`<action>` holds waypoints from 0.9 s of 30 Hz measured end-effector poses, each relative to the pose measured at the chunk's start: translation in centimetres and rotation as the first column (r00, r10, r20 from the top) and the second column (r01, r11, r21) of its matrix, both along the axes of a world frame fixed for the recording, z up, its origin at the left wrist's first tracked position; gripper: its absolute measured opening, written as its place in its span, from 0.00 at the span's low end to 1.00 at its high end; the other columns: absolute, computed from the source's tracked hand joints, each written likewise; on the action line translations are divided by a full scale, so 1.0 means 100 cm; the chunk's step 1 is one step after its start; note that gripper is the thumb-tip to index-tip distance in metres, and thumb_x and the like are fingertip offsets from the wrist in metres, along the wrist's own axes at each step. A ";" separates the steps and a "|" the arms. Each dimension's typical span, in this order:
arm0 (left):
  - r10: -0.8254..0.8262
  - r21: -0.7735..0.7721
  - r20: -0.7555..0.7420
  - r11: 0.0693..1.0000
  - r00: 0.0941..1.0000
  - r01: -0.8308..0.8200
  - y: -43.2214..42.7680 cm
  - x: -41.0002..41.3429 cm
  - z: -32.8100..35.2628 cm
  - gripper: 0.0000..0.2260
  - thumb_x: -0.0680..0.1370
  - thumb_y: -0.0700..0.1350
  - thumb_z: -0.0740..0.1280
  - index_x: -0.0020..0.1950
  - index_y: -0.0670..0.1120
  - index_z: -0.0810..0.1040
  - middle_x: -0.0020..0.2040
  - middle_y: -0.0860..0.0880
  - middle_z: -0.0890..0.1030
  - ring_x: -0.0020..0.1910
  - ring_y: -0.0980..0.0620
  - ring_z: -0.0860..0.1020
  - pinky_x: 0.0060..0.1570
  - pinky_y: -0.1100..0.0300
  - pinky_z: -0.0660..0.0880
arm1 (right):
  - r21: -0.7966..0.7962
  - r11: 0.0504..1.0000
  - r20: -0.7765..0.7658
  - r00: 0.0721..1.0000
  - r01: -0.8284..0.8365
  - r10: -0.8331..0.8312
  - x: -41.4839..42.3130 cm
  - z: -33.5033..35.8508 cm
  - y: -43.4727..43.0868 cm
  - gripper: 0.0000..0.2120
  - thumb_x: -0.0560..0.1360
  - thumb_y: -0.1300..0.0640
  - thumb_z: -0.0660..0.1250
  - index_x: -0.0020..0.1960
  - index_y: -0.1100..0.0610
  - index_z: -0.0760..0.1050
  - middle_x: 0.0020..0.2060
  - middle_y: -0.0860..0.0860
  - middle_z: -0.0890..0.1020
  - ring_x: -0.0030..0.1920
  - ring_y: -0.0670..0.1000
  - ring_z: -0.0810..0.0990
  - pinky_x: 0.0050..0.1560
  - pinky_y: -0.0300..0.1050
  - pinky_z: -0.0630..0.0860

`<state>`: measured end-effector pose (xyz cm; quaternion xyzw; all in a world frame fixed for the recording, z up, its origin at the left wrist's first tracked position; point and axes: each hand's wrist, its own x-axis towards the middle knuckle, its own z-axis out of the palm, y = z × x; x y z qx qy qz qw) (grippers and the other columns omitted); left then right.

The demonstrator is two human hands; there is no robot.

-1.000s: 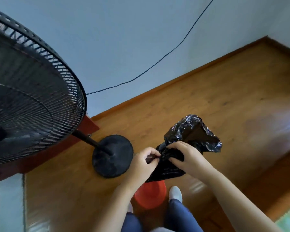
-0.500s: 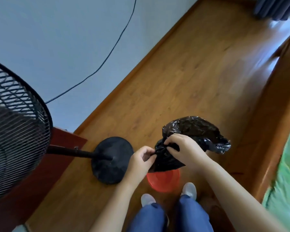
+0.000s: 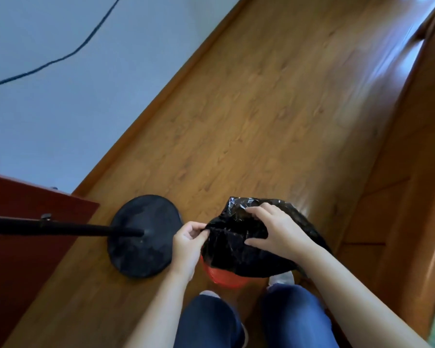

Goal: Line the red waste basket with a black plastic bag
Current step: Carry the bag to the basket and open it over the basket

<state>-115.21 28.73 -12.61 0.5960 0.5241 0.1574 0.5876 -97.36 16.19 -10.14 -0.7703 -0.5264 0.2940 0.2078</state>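
1. While the fan base (image 3: 143,236) sits just left of the hands, bare wooden floor (image 3: 274,116) lies open ahead to the wall (image 3: 60,101).
2. Most of the red waste basket (image 3: 222,277), standing on the floor between the feet, is hidden under the black plastic bag (image 3: 239,249); its contents cannot be seen.
3. Left hand (image 3: 187,243) pinches the bag's left edge; right hand (image 3: 278,231) grasps its top.

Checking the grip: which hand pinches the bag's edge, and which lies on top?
The left hand pinches the bag edge; the right hand rests spread on top.
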 end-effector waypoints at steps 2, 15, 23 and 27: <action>0.010 0.003 -0.002 1.000 1.000 -0.010 0.004 0.000 -0.029 0.09 0.73 0.32 0.67 0.37 0.45 0.79 0.31 0.53 0.82 0.34 0.60 0.79 0.34 0.70 0.74 | -0.013 1.000 -0.051 0.999 0.005 -0.005 -0.005 -0.032 0.004 0.32 0.69 0.45 0.70 0.68 0.52 0.63 0.59 0.50 0.71 0.62 0.51 0.67 0.61 0.48 0.67; -0.044 0.204 0.088 0.979 0.995 0.025 0.033 -0.022 -0.150 0.07 0.72 0.31 0.67 0.39 0.42 0.78 0.36 0.44 0.81 0.36 0.53 0.79 0.40 0.61 0.76 | 0.226 0.974 -0.117 0.993 -0.006 0.034 -0.022 -0.156 0.039 0.32 0.66 0.44 0.72 0.66 0.48 0.64 0.53 0.44 0.71 0.57 0.44 0.69 0.59 0.44 0.70; -0.153 0.284 -0.008 0.947 0.988 0.149 0.022 -0.075 -0.146 0.11 0.71 0.31 0.68 0.36 0.47 0.77 0.35 0.49 0.79 0.35 0.57 0.77 0.38 0.66 0.73 | 0.189 0.975 0.020 0.993 -0.118 0.116 -0.054 -0.144 0.027 0.33 0.68 0.47 0.72 0.68 0.52 0.63 0.57 0.50 0.71 0.58 0.49 0.69 0.57 0.46 0.70; -0.227 0.318 -0.119 0.913 0.967 0.254 0.036 -0.097 -0.130 0.11 0.71 0.33 0.69 0.36 0.48 0.77 0.37 0.50 0.80 0.38 0.53 0.78 0.41 0.63 0.72 | 0.189 0.977 -0.033 0.994 -0.100 0.109 -0.066 -0.142 0.029 0.32 0.67 0.48 0.73 0.67 0.51 0.65 0.57 0.49 0.71 0.60 0.48 0.70 0.60 0.46 0.69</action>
